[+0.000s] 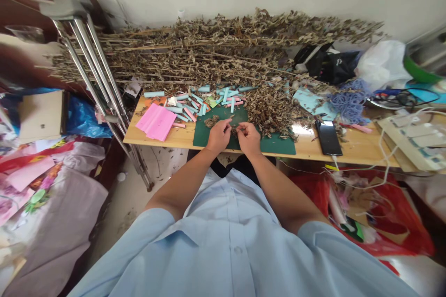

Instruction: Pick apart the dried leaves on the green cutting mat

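Observation:
My left hand and my right hand are close together over the green mat at the table's front edge. Both have their fingers drawn together around small bits of dried leaf between them; what each one pinches is too small to make out. A small crumbled heap lies just beyond my left hand. To the right of my right hand is a large pile of dried leaves. Rolled blue and pink paper tubes lie behind the mat.
Pink paper sheets lie at the table's left. Long dried stalks stretch along the wall. A phone, blue yarn and a power strip are at right. Metal crutches lean at left; a red bag is below.

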A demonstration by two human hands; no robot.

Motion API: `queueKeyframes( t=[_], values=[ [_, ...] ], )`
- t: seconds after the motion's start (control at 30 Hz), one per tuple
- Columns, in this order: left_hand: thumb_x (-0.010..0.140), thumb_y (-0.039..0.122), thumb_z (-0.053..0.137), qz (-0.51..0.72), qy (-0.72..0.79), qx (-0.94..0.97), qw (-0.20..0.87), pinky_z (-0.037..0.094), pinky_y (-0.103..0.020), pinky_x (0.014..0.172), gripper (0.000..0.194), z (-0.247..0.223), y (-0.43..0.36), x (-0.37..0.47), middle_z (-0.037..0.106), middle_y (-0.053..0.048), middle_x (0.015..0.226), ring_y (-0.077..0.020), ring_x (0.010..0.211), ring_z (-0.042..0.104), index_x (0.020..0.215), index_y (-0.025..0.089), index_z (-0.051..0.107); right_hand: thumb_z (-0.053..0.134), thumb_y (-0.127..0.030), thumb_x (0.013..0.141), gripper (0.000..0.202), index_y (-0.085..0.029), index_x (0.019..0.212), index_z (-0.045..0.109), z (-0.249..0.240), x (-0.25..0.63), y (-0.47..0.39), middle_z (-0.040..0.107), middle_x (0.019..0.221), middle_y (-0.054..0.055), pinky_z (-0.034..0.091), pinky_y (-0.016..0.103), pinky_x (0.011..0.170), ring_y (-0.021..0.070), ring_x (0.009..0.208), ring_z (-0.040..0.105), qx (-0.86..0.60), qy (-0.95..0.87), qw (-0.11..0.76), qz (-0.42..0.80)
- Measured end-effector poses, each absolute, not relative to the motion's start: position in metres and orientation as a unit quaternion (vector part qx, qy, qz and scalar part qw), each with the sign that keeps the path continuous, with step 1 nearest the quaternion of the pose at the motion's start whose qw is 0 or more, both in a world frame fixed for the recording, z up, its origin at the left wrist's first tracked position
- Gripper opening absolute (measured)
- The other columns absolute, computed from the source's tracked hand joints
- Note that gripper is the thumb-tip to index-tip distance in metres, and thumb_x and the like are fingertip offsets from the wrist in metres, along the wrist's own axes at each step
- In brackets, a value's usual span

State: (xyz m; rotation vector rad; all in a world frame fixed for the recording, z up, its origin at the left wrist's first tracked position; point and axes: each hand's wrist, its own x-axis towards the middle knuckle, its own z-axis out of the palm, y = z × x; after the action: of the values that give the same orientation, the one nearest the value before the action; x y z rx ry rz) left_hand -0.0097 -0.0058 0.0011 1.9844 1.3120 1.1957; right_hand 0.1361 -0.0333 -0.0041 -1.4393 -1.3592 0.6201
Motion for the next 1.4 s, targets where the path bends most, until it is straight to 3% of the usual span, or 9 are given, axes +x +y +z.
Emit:
queueKeyframes(
  t=[0.13,0.33,0.53,0.77,0.97,1.1,1.2,1.3,1.4],
  values=[
    [0.085,0.010,0.057,0.434,0.475,0.728,0.236,0.052,-0.032,0.088,0.032,-0.001,-0.005,-0.010,0.068,-0.006,0.095,-0.0174,0.090,0.064,0.116,0.016,0.064,0.059,-0.032,0.086,0.026,-0.018,0.107,0.063,-0.005,0.136,-0.033,0.070,0.091,0.005,0.050,0.029,0.068,0.0140,0.063,0.058,-0.605,-0.561,0.502,0.259],
    [0.093,0.013,0.046,0.451,0.468,0.720,0.245,0.051,-0.034,0.093,0.031,-0.004,-0.005,-0.011,0.070,-0.008,0.102,-0.0182,0.097,0.065,0.120,0.016,0.061,0.057,-0.037,0.090,0.024,-0.019,0.099,0.068,-0.006,0.136,-0.033,0.072,0.094,0.007,0.051,0.032,0.080,0.0184,0.081,0.065,-0.596,-0.566,0.517,0.237],
    [0.094,0.015,0.044,0.453,0.490,0.709,0.228,0.051,-0.035,0.094,0.032,-0.003,-0.006,-0.011,0.069,-0.009,0.101,-0.0193,0.098,0.064,0.122,0.016,0.059,0.058,-0.034,0.088,0.023,-0.019,0.101,0.068,-0.003,0.136,-0.034,0.072,0.092,0.006,0.050,0.031,0.073,0.0155,0.067,0.059,-0.617,-0.566,0.501,0.220],
    [0.093,0.015,0.043,0.450,0.507,0.702,0.219,0.050,-0.037,0.093,0.033,-0.003,-0.007,-0.010,0.068,-0.009,0.097,-0.0206,0.097,0.064,0.123,0.015,0.058,0.055,-0.032,0.088,0.023,-0.018,0.101,0.068,0.000,0.140,-0.024,0.070,0.093,0.007,0.051,0.033,0.075,0.0179,0.071,0.060,-0.641,-0.573,0.469,0.202],
    [0.091,0.015,0.046,0.448,0.510,0.703,0.211,0.048,-0.038,0.097,0.035,-0.004,-0.006,-0.010,0.066,-0.011,0.102,-0.0223,0.103,0.062,0.125,0.014,0.056,0.054,-0.020,0.086,0.022,-0.021,0.103,0.068,0.017,0.146,0.014,0.067,0.109,0.008,0.047,0.035,0.092,0.0231,0.102,0.062,-0.586,-0.727,0.327,0.148],
    [0.091,0.015,0.048,0.452,0.515,0.694,0.219,0.049,-0.038,0.096,0.034,-0.003,-0.005,-0.010,0.067,-0.012,0.103,-0.0225,0.102,0.062,0.123,0.014,0.057,0.055,-0.018,0.085,0.025,-0.023,0.105,0.068,0.020,0.144,0.035,0.066,0.114,0.008,0.047,0.034,0.086,0.0235,0.098,0.063,-0.582,-0.771,0.224,0.127],
    [0.090,0.016,0.050,0.454,0.516,0.690,0.229,0.050,-0.038,0.095,0.033,-0.003,-0.005,-0.009,0.067,-0.011,0.102,-0.0226,0.101,0.063,0.122,0.014,0.058,0.054,-0.020,0.087,0.018,-0.022,0.094,0.070,0.019,0.142,0.043,0.067,0.105,0.010,0.046,0.034,0.079,0.0239,0.090,0.063,-0.592,-0.774,0.191,0.116],
    [0.089,0.015,0.052,0.455,0.514,0.686,0.239,0.050,-0.038,0.094,0.035,-0.004,-0.005,-0.009,0.068,-0.011,0.100,-0.0223,0.099,0.063,0.123,0.014,0.058,0.054,-0.020,0.087,0.016,-0.021,0.087,0.070,0.021,0.144,0.043,0.066,0.098,0.010,0.045,0.033,0.077,0.0229,0.085,0.061,-0.595,-0.765,0.211,0.125],
    [0.088,0.015,0.054,0.459,0.510,0.686,0.242,0.051,-0.038,0.091,0.035,-0.004,-0.005,-0.010,0.067,-0.009,0.097,-0.0211,0.093,0.064,0.123,0.015,0.058,0.056,-0.024,0.086,0.015,-0.021,0.089,0.070,0.025,0.146,0.036,0.067,0.099,0.008,0.046,0.034,0.081,0.0215,0.087,0.060,-0.581,-0.737,0.304,0.164]
  ],
)
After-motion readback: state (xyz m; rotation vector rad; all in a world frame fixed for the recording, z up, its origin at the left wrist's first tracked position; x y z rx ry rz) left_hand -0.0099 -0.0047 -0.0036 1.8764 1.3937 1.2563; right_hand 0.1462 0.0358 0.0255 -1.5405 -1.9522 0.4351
